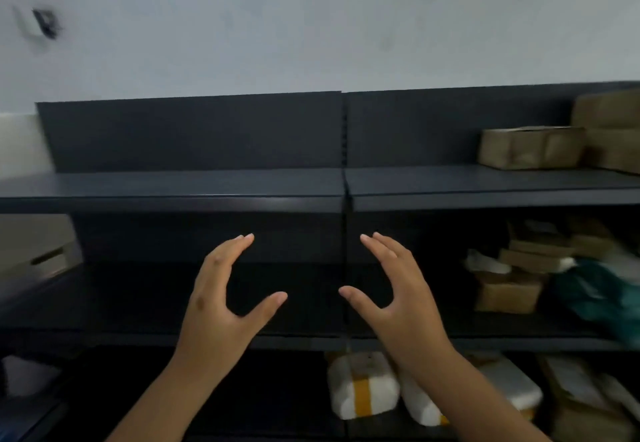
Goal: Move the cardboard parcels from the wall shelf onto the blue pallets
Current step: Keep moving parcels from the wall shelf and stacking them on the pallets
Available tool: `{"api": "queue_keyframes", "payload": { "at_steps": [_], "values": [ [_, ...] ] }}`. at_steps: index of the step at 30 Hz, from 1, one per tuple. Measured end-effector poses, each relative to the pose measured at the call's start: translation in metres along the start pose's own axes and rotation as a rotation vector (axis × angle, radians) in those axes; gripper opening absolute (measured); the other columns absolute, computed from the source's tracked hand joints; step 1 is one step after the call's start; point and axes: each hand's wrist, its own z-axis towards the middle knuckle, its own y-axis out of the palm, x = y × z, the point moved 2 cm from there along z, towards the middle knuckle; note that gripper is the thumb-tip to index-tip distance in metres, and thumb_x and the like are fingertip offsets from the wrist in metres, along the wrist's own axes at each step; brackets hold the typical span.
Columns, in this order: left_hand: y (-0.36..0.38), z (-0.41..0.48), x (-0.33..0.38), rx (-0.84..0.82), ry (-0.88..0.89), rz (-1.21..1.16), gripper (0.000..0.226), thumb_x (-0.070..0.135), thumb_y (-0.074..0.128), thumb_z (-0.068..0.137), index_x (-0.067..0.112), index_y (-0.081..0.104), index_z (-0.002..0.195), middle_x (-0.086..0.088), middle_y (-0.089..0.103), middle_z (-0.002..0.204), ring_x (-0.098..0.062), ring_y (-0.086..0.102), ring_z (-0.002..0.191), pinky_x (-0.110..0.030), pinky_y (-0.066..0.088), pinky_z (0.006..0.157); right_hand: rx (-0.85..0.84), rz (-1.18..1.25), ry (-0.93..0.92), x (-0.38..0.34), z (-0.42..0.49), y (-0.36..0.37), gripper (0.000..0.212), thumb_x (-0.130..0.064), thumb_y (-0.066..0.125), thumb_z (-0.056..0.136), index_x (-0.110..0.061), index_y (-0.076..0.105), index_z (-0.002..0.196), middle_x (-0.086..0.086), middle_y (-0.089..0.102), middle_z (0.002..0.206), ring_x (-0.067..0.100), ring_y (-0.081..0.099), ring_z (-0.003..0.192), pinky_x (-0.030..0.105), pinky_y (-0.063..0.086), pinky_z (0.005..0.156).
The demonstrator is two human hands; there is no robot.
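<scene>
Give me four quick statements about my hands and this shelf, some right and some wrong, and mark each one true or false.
1. The left hand and the right hand hold nothing. True.
2. The cardboard parcels on the top shelf sit at its left end. False: they sit at its right end.
3. White packages with yellow tape lie lower down than the cardboard parcels. True.
4. The left hand rests on the top shelf. False: it hovers below that shelf's edge, fingers spread, touching nothing.
</scene>
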Motion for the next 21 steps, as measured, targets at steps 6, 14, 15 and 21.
{"api": "queue_keyframes", "payload": {
  "at_steps": [6,14,15,21],
  "values": [
    [0.128,0.023,0.108,-0.050,0.098,-0.164,0.075,0.062,0.064,0.070,0.052,0.032,0.138,0.026,0.038,0.142,0.009,0.034,0.133,-0.016,0.030,0.100,0.131,-0.164,0.072,0.077,-0.019,-0.144,0.067,-0.070,0.050,0.075,-0.057,0.026,0.136,-0.030,0.024,0.143,-0.005,0.021,0.137,0.020,0.026,0.107],
    [0.243,0.069,0.205,-0.123,0.157,-0.277,0.077,0.067,0.066,0.070,0.054,0.033,0.138,0.033,0.037,0.138,0.007,0.037,0.131,-0.027,0.033,0.104,0.235,-0.288,0.089,0.153,-0.020,-0.291,0.062,-0.059,0.059,0.080,-0.055,0.027,0.134,-0.029,0.028,0.139,-0.005,0.027,0.132,0.018,0.027,0.103],
    [0.253,0.078,0.212,-0.132,0.154,-0.286,0.079,0.069,0.065,0.068,0.054,0.033,0.139,0.032,0.037,0.138,0.007,0.038,0.131,-0.028,0.034,0.104,0.232,-0.298,0.093,0.161,-0.015,-0.303,0.063,-0.058,0.060,0.081,-0.054,0.028,0.135,-0.028,0.028,0.140,-0.005,0.026,0.133,0.018,0.026,0.103],
    [0.301,0.141,0.232,-0.203,0.146,-0.274,0.080,0.067,0.069,0.067,0.059,0.029,0.136,0.022,0.035,0.141,0.000,0.041,0.128,-0.034,0.039,0.103,0.239,-0.311,0.109,0.206,0.036,-0.346,0.067,-0.053,0.064,0.082,-0.047,0.029,0.140,-0.017,0.028,0.146,-0.001,0.025,0.134,0.018,0.027,0.100]
  ]
}}
